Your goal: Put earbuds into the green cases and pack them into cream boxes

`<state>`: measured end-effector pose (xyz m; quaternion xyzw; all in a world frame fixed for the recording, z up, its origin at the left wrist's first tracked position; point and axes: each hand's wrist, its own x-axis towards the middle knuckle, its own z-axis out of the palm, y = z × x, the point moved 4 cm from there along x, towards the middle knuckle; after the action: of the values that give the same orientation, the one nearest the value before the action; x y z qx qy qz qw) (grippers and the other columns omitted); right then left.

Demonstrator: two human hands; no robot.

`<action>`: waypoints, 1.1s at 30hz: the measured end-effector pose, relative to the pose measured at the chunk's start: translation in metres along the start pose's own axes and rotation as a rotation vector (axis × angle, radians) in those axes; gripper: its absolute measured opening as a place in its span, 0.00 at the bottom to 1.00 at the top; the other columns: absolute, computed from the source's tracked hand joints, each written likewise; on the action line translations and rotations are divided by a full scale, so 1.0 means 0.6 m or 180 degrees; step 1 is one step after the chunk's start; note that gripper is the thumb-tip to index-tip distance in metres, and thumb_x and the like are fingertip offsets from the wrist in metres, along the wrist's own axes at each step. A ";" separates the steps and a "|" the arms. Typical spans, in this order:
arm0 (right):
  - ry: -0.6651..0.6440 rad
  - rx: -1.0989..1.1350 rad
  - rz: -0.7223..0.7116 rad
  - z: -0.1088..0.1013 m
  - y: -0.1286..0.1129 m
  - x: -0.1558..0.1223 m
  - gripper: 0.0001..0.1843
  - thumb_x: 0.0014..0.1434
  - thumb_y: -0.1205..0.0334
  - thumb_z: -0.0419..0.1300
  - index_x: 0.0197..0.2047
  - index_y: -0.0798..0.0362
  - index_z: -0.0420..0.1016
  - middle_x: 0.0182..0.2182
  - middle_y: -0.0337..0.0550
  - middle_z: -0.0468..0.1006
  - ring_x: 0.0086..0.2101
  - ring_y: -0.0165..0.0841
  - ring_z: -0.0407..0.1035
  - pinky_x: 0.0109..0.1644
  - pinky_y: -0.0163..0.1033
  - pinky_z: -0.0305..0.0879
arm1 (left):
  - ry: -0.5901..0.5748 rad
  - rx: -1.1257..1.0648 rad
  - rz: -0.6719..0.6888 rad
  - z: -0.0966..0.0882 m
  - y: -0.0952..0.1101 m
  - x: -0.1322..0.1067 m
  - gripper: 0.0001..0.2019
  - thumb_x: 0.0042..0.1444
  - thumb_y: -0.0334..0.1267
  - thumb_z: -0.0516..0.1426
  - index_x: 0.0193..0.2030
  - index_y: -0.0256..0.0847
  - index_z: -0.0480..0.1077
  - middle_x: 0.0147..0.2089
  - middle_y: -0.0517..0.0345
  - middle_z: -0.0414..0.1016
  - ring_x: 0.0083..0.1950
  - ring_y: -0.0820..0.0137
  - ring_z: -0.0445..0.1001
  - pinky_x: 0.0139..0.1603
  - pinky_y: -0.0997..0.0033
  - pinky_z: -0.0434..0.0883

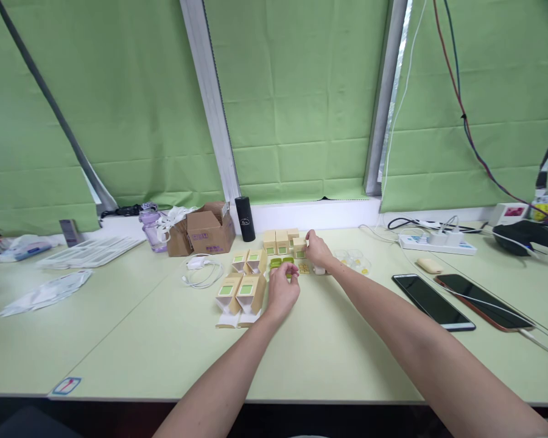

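Note:
My left hand (284, 288) rests just in front of a few small green containers (276, 263), its fingers curved and somewhat apart. Its fingertips partly hide the containers. My right hand (318, 248) reaches farther back, with its fingers closed on the side of a small beige box (299, 247) that has a green label. More of these beige boxes (281, 242) stand upright behind the green containers. To the left of my left hand are open beige boxes (251, 289) with their flaps folded out toward me. A small yellowish patterned piece (304, 268) lies between my hands.
Clear round plastic pieces (354, 260) lie right of my right hand. Two phones (433, 301) and a power strip (437, 243) are farther right. A white charger cable (203, 271), a cardboard box (210, 230), a black bottle (245, 219) and a purple bottle (153, 228) stand left.

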<state>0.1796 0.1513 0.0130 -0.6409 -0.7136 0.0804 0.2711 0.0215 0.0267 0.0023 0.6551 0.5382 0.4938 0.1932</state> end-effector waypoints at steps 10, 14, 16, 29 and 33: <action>-0.0421 -0.0693 -0.0150 -0.008 -0.012 -0.019 0.10 0.62 0.62 0.65 0.46 0.43 0.84 0.47 0.49 0.84 0.55 0.49 0.69 0.57 0.49 0.60 | -0.0041 0.0050 0.0029 0.001 0.001 -0.001 0.09 0.58 0.23 0.57 0.37 0.41 0.74 0.41 0.53 0.80 0.49 0.62 0.77 0.55 0.61 0.69; -0.0485 -0.0757 -0.0114 -0.001 -0.018 -0.015 0.15 0.61 0.62 0.66 0.51 0.42 0.84 0.49 0.51 0.84 0.57 0.51 0.68 0.58 0.50 0.60 | -0.0087 0.0037 0.0019 0.002 0.001 -0.003 0.10 0.57 0.22 0.58 0.37 0.42 0.74 0.41 0.53 0.80 0.51 0.62 0.76 0.56 0.62 0.69; -0.0508 -0.0785 -0.0096 0.003 -0.021 -0.011 0.17 0.60 0.62 0.67 0.53 0.42 0.83 0.50 0.52 0.84 0.58 0.51 0.67 0.59 0.50 0.60 | -0.0130 0.0070 0.0026 0.002 0.004 -0.005 0.10 0.57 0.22 0.58 0.37 0.42 0.74 0.40 0.53 0.80 0.52 0.61 0.76 0.56 0.62 0.69; -0.0645 -0.0915 -0.0106 0.027 -0.033 0.006 0.28 0.60 0.67 0.62 0.64 0.47 0.74 0.53 0.54 0.82 0.60 0.50 0.66 0.58 0.50 0.58 | -0.0556 0.0464 0.0293 0.014 0.004 -0.015 0.14 0.54 0.20 0.58 0.37 0.44 0.77 0.39 0.53 0.82 0.50 0.57 0.74 0.53 0.59 0.69; -0.0666 -0.0899 -0.0125 0.029 -0.035 0.003 0.30 0.61 0.67 0.61 0.66 0.48 0.70 0.54 0.56 0.81 0.60 0.51 0.65 0.58 0.50 0.58 | -0.0572 0.0492 0.0304 0.013 0.006 -0.016 0.14 0.53 0.20 0.58 0.37 0.44 0.77 0.39 0.53 0.82 0.49 0.56 0.74 0.52 0.59 0.69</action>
<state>0.1530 0.1537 0.0087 -0.6467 -0.7545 0.0404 0.1042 0.0306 0.0188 -0.0027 0.7345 0.5234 0.3988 0.1659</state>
